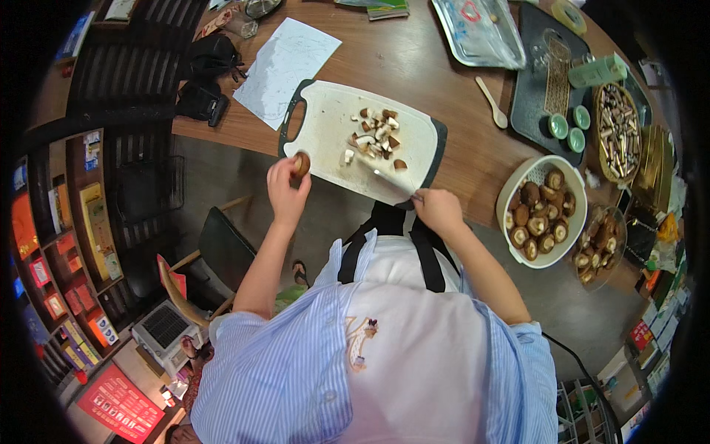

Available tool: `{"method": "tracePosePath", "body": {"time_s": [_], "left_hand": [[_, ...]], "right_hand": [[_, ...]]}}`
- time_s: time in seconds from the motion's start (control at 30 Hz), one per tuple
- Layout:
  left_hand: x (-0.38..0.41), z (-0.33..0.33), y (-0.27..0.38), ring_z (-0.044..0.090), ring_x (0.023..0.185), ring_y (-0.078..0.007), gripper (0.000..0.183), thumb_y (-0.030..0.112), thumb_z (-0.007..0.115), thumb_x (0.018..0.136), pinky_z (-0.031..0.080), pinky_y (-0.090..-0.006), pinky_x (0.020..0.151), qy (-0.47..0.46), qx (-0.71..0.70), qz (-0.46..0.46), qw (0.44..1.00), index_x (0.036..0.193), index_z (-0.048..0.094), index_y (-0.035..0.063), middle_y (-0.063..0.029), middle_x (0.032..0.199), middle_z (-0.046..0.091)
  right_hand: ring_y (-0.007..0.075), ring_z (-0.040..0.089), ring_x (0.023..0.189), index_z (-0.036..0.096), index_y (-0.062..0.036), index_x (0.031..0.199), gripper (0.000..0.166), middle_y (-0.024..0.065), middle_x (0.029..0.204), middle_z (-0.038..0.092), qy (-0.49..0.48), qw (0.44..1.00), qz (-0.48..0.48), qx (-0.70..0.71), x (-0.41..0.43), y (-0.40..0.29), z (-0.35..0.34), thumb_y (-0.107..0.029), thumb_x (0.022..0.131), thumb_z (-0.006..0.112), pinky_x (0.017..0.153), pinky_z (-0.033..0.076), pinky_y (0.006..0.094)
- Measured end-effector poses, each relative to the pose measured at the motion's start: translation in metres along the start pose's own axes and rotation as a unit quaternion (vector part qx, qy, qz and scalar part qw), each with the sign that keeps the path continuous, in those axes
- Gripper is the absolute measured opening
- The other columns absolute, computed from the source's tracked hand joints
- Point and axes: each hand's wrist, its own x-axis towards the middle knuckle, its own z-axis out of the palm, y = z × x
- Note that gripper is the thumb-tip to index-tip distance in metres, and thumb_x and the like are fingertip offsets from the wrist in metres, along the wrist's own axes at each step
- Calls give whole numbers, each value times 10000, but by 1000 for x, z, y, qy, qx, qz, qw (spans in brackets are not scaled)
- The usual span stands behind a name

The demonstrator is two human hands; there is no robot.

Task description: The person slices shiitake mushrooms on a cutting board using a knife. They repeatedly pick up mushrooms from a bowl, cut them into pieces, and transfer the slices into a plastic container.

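Between the fingers of my left hand [285,186] is a brown-capped shiitake mushroom [301,165], held at the left front edge of the cutting board [327,116]. My right hand [441,211] grips a kitchen knife [391,182] by its handle at the board's near right corner. The blade, partly blurred, lies over the board and points to the far left. Cut mushroom pieces [380,136] are heaped on the right half of the white surface, with a few loose bits around the heap.
Right of the board, a white colander [516,244] holds several whole mushrooms, beside a clear bowl [602,244] of more. Farther back are a wooden spoon [492,102], a dark tea tray [527,111] with green cups, a metal tray [480,33] and a paper sheet [288,66]. A chair [224,250] stands left.
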Motion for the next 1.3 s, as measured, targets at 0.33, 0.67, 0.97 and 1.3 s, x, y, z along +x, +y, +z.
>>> {"method": "tracePosePath", "body": {"time_s": [0.33, 0.67, 0.97, 1.3], "left_hand": [[-16, 73, -35, 571, 943, -322, 199, 35, 690, 696, 482, -414, 796, -121, -61, 181, 974, 874, 604, 59, -94, 1007, 588], [10, 104, -46, 545, 959, -271, 236, 89, 645, 726, 485, -378, 813, -171, -99, 228, 953, 962, 647, 100, -47, 1023, 593], [14, 102, -57, 547, 930, -305, 257, 98, 704, 716, 469, -394, 817, -177, -133, 242, 945, 959, 626, 70, -81, 1014, 581], [8, 117, -56, 568, 913, -262, 197, 162, 711, 740, 495, -375, 776, -148, -121, 246, 950, 922, 666, 103, -48, 950, 598]], "right_hand": [[381, 651, 744, 730, -105, 933, 231, 198, 780, 667, 9, 994, 100, 36, 24, -38, 19, -285, 854, 608, 691, 529, 457], [357, 629, 619, 653, -63, 832, 166, 178, 661, 629, 35, 996, 19, -82, 8, -67, -8, -206, 862, 575, 581, 506, 457], [370, 654, 695, 656, -55, 854, 203, 197, 724, 658, -34, 995, 77, -59, 42, -64, 26, -225, 876, 548, 649, 523, 465], [367, 657, 691, 666, -46, 834, 204, 194, 712, 655, -56, 992, 73, -92, 19, -81, 3, -201, 872, 540, 632, 528, 460]]}}
